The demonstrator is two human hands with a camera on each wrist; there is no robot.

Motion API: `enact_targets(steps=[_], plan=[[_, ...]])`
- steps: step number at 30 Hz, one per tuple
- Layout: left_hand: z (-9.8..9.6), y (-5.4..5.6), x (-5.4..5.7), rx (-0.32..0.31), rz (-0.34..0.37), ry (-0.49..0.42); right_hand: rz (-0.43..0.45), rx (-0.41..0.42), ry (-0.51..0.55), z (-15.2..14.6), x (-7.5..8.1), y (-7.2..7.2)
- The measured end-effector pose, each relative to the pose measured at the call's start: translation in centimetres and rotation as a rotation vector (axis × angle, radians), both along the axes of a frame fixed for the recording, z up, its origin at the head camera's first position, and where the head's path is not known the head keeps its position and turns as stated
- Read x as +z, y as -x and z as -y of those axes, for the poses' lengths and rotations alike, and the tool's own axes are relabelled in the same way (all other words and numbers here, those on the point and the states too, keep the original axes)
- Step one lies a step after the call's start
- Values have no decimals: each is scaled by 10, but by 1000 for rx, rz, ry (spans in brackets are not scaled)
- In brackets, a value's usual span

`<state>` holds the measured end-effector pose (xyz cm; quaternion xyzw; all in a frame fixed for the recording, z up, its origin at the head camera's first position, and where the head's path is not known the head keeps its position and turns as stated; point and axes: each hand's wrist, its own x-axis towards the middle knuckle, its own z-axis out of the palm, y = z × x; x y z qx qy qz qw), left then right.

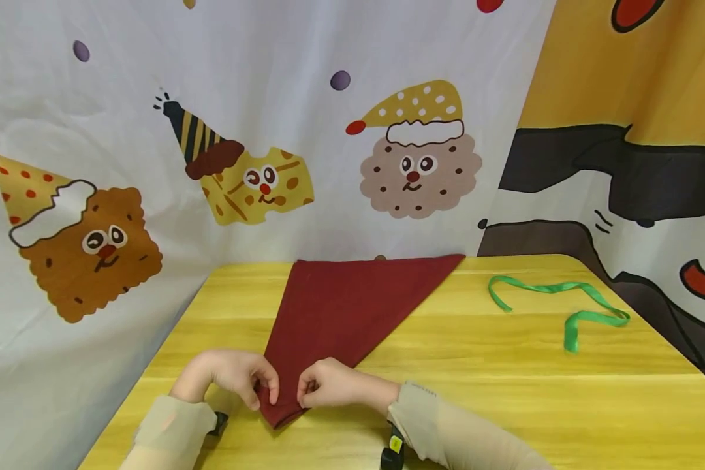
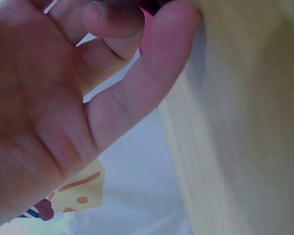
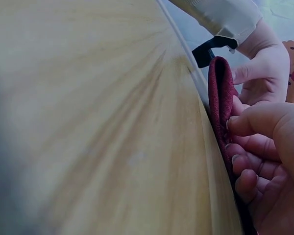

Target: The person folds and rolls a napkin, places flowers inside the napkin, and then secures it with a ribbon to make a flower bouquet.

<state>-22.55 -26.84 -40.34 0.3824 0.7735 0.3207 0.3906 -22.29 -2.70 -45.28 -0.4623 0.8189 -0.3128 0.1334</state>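
A dark red cloth point(image 1: 341, 307) lies folded into a triangle, its near corner turned over into a thick fold. My left hand point(image 1: 243, 375) is at the left edge of that fold, thumb and fingers curled around the fabric. Opposite it, my right hand point(image 1: 329, 384) pinches the fold's right side. In the right wrist view the folded cloth point(image 3: 219, 93) shows as a rounded loop, with the right thumb point(image 3: 259, 120) against it and the left hand point(image 3: 264, 73) beyond. Only a sliver of red shows past the fingers in the left wrist view, where the left hand point(image 2: 44, 98) hides most of it.
A green ribbon point(image 1: 546, 287) lies loosely curved on the right side of the yellow wooden table point(image 1: 505, 398). Behind and to the left hangs a white curtain point(image 1: 282, 78) printed with cartoon snacks, close along the table's edges. Each wrist carries a black strapped device.
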Motion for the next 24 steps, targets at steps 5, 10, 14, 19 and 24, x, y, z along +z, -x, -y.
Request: enact_targets(steps=[5, 10, 14, 19, 24], plan=[[0, -1, -1, 5, 10, -25, 16, -9, 4, 0, -3, 0], [0, -1, -1, 15, -3, -32, 12, -2, -4, 0, -4, 1], [0, -1, -4, 2, -4, -53, 5, 5, -2, -2, -4, 2], [0, 2, -6, -9, -16, -67, 14, 11, 4, -4, -5, 5], [0, 4, -7, 1, -9, -98, 28, 48, 23, -7, -7, 9]])
